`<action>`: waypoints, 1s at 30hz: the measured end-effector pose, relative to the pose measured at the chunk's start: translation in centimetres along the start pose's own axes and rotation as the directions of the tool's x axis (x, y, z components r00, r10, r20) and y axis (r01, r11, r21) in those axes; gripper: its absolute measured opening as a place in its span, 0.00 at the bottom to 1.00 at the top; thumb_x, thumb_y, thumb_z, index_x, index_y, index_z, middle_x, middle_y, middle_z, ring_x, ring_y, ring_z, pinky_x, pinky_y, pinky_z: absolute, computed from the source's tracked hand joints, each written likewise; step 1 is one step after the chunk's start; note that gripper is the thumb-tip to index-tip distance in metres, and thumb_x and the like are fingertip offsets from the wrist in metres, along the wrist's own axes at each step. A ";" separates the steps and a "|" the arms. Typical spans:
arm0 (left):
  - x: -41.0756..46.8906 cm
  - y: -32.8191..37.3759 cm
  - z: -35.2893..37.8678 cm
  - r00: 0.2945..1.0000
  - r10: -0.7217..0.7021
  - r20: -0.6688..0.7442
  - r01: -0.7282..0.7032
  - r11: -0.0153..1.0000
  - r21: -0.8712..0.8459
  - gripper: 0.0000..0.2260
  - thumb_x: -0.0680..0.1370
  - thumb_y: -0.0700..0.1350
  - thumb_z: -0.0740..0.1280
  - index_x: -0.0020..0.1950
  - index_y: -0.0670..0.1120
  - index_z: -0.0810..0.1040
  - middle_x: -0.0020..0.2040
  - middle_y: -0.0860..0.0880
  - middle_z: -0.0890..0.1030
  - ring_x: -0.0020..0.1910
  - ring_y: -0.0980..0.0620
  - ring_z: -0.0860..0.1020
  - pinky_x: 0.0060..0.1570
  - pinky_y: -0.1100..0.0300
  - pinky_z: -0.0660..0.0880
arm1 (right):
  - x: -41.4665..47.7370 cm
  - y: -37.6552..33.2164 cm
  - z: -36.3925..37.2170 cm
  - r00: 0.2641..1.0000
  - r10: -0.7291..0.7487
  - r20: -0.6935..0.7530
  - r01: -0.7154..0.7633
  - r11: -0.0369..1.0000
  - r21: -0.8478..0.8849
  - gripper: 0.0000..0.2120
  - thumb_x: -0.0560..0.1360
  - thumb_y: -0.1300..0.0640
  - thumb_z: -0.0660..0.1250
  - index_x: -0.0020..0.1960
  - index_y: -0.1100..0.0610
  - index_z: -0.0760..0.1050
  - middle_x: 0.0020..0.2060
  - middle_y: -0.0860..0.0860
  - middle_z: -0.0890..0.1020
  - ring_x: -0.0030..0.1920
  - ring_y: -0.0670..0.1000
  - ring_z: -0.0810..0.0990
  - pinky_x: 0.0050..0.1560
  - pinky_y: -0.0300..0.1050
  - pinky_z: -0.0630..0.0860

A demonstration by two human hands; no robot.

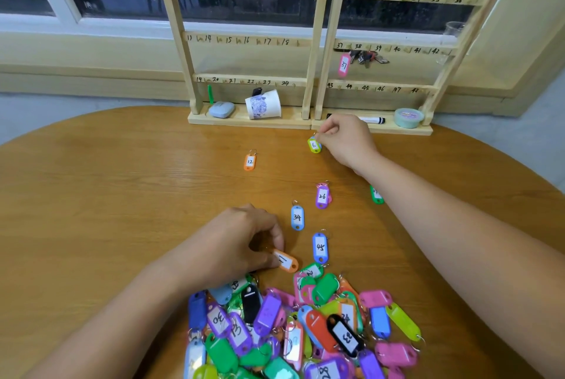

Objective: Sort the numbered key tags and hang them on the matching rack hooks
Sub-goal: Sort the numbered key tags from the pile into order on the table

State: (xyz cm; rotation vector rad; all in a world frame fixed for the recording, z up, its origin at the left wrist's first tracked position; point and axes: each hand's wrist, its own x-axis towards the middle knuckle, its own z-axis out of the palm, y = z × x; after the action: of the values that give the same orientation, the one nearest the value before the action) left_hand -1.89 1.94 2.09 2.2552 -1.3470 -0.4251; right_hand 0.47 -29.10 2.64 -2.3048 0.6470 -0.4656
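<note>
The wooden rack (309, 51) stood at the far edge of the tabletop (122, 195), its rails marked with handwritten numbers beside small hooks. Only one tag hung there, a pink tag 37 (344, 65) on the right-hand frame, with a bunch of keys (368, 57) just beside it.

The rack's base served as a shallow shelf. On its left half sat a pale blue case (221, 109), a green pen (210, 94) standing upright, and a paper cup (263, 104) tipped on its side; what the cup held could not be made out, though a dark object showed just behind it. On the right half lay a marker (373, 119) and a round mint-coloured tape roll (408, 117).

The right hand (345, 140) reached forward near the rack's base, fingers pinched on the ring of the yellow-green tag 6 (314, 145), which touched the tabletop. The left hand (235, 241) was curled over an orange tag (286, 261), pinching it at the far edge of the pile of tags (305, 323) heaped nearest the person.

Between pile and rack, single tags lay apart on the wood: orange tag 12 (249, 162), purple tag 26 (322, 197), light blue tag 34 (297, 217) and blue tag 45 (320, 246). A green tag (376, 195) lay partly hidden under the right forearm.
</note>
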 end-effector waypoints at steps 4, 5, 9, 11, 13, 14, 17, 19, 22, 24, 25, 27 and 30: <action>-0.2 0.1 0.0 1.000 -0.015 -0.017 0.015 0.999 -0.040 0.09 0.75 0.52 0.81 0.50 0.61 0.83 0.45 0.59 0.83 0.47 0.60 0.81 0.49 0.61 0.77 | -5.5 -0.3 -1.5 0.983 -0.141 0.119 0.137 0.990 0.041 0.03 0.76 0.58 0.76 0.45 0.51 0.85 0.34 0.43 0.81 0.33 0.38 0.75 0.37 0.31 0.68; -0.2 0.1 -0.1 1.000 -0.012 -0.014 0.011 0.999 -0.051 0.08 0.75 0.51 0.81 0.50 0.60 0.84 0.44 0.60 0.84 0.46 0.60 0.81 0.49 0.61 0.78 | -7.0 -0.4 -2.1 0.972 -0.170 0.165 0.165 0.985 0.047 0.03 0.77 0.58 0.76 0.46 0.51 0.85 0.34 0.43 0.81 0.33 0.38 0.74 0.37 0.30 0.68; -0.3 0.6 -0.4 1.000 -0.018 -0.007 0.017 0.987 -0.162 0.04 0.78 0.47 0.79 0.50 0.56 0.88 0.42 0.58 0.86 0.40 0.57 0.83 0.44 0.62 0.78 | -12.4 0.1 -3.6 0.888 -0.255 0.383 0.223 0.967 0.125 0.04 0.77 0.58 0.77 0.45 0.50 0.85 0.35 0.43 0.83 0.34 0.41 0.73 0.38 0.38 0.70; -0.4 0.7 -0.6 0.999 -0.039 -0.028 0.031 0.971 -0.236 0.04 0.80 0.46 0.76 0.52 0.56 0.88 0.43 0.58 0.87 0.41 0.59 0.83 0.44 0.65 0.76 | -14.3 0.5 -3.4 0.855 -0.266 0.445 0.204 0.962 0.182 0.03 0.78 0.56 0.77 0.46 0.49 0.85 0.35 0.42 0.82 0.36 0.41 0.72 0.38 0.39 0.70; -0.3 0.9 -0.5 0.997 -0.059 -0.058 0.038 0.948 -0.317 0.06 0.82 0.45 0.75 0.55 0.56 0.88 0.45 0.58 0.88 0.43 0.61 0.83 0.47 0.66 0.76 | -15.6 0.5 -3.0 0.841 -0.265 0.471 0.167 0.956 0.241 0.02 0.78 0.52 0.77 0.47 0.49 0.86 0.37 0.45 0.83 0.37 0.41 0.74 0.40 0.40 0.72; -0.3 1.0 -0.4 0.994 -0.080 -0.077 0.047 0.931 -0.363 0.07 0.82 0.44 0.74 0.56 0.56 0.88 0.46 0.58 0.88 0.43 0.62 0.83 0.47 0.65 0.77 | -16.1 0.4 -2.8 0.835 -0.268 0.480 0.152 0.952 0.266 0.03 0.78 0.52 0.77 0.47 0.50 0.86 0.38 0.47 0.84 0.38 0.41 0.75 0.41 0.40 0.73; -0.1 1.1 0.1 0.980 -0.141 -0.138 0.062 0.882 -0.466 0.09 0.82 0.41 0.74 0.56 0.55 0.88 0.45 0.55 0.89 0.40 0.63 0.81 0.43 0.65 0.75 | -16.8 -0.3 -2.5 0.822 -0.275 0.498 0.105 0.934 0.342 0.01 0.79 0.56 0.77 0.48 0.53 0.87 0.42 0.52 0.87 0.40 0.42 0.78 0.44 0.39 0.76; 0.0 1.1 0.3 0.974 -0.163 -0.159 0.054 0.844 -0.534 0.09 0.82 0.39 0.74 0.57 0.53 0.87 0.47 0.52 0.89 0.40 0.62 0.81 0.44 0.65 0.75 | -17.0 -0.5 -2.3 0.824 -0.271 0.497 0.074 0.922 0.380 0.00 0.78 0.59 0.77 0.49 0.55 0.87 0.43 0.54 0.87 0.41 0.43 0.80 0.46 0.39 0.77; 0.1 1.3 0.7 0.962 -0.180 -0.204 0.029 0.813 -0.582 0.10 0.82 0.37 0.73 0.58 0.50 0.86 0.48 0.50 0.89 0.42 0.60 0.83 0.46 0.65 0.76 | -17.4 -0.5 -2.2 0.837 -0.236 0.494 -0.008 0.897 0.443 0.02 0.77 0.62 0.77 0.49 0.57 0.86 0.43 0.58 0.88 0.42 0.47 0.83 0.47 0.41 0.78; 0.3 1.5 0.9 0.954 -0.194 -0.230 0.015 0.795 -0.606 0.09 0.82 0.37 0.73 0.58 0.49 0.85 0.47 0.50 0.89 0.43 0.57 0.84 0.47 0.64 0.77 | -17.6 -0.6 -2.0 0.854 -0.209 0.476 -0.048 0.880 0.472 0.03 0.76 0.63 0.78 0.49 0.58 0.86 0.42 0.59 0.88 0.41 0.48 0.83 0.46 0.40 0.78; 0.3 1.5 1.0 0.949 -0.203 -0.240 0.010 0.782 -0.623 0.09 0.81 0.38 0.74 0.58 0.49 0.85 0.48 0.50 0.89 0.45 0.56 0.84 0.47 0.63 0.77 | -17.7 -0.6 -1.9 0.866 -0.201 0.459 -0.056 0.871 0.488 0.03 0.76 0.63 0.78 0.49 0.59 0.86 0.41 0.60 0.87 0.41 0.48 0.83 0.46 0.40 0.78; 0.4 1.7 1.1 0.941 -0.222 -0.255 -0.004 0.746 -0.666 0.09 0.80 0.40 0.76 0.58 0.49 0.85 0.49 0.49 0.89 0.46 0.54 0.84 0.47 0.61 0.78 | -17.7 -0.6 -1.6 0.891 -0.190 0.413 -0.059 0.853 0.519 0.04 0.75 0.63 0.79 0.49 0.59 0.85 0.41 0.60 0.87 0.42 0.50 0.83 0.47 0.42 0.78; 0.6 1.7 1.2 0.925 -0.285 -0.251 0.007 0.674 -0.739 0.10 0.76 0.41 0.79 0.56 0.46 0.84 0.47 0.47 0.88 0.43 0.51 0.83 0.47 0.55 0.77 | -17.5 -0.6 -1.4 0.924 -0.157 0.349 -0.074 0.822 0.565 0.05 0.75 0.62 0.79 0.49 0.59 0.85 0.41 0.59 0.88 0.43 0.52 0.85 0.49 0.46 0.79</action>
State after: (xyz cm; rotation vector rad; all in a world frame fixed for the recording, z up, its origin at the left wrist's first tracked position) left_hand -3.47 0.48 1.99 1.6425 -0.6254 -0.4806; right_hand -14.23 -19.53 1.43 -1.7561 0.2126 -0.1771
